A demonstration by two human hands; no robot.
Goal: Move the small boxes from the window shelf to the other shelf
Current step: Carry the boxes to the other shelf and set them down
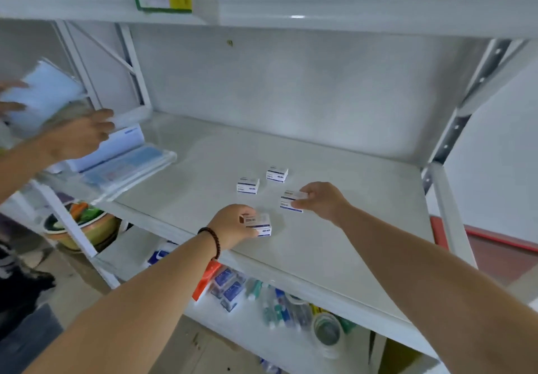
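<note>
Step in hand: both hands appear to be setting small boxes down on the white shelf [334,245], or taking them up; the picture alone does not settle which.
Left grip: the left hand [233,226] curls its fingers round the near box [260,223], which looks to be a stack of two, sitting on or just above the shelf close to the front edge.
Right grip: the right hand [323,200] pinches the right box [291,201] between thumb and fingers; it too seems to be two boxes together.
Boxes already lying there: the middle box [247,185] and the far box [277,174] rest free on the shelf, near each other, a little behind the hands.
Doing it well: each stack should sit flat before the fingers loosen, so the upper box does not slide off.
Spacing: the near box lies close to the shelf's front lip; nudging it inward would be safer.
Nearby: another person's hand [81,137] handles plastic packets [125,158] at the shelf's left end, well apart from the boxes.
</note>
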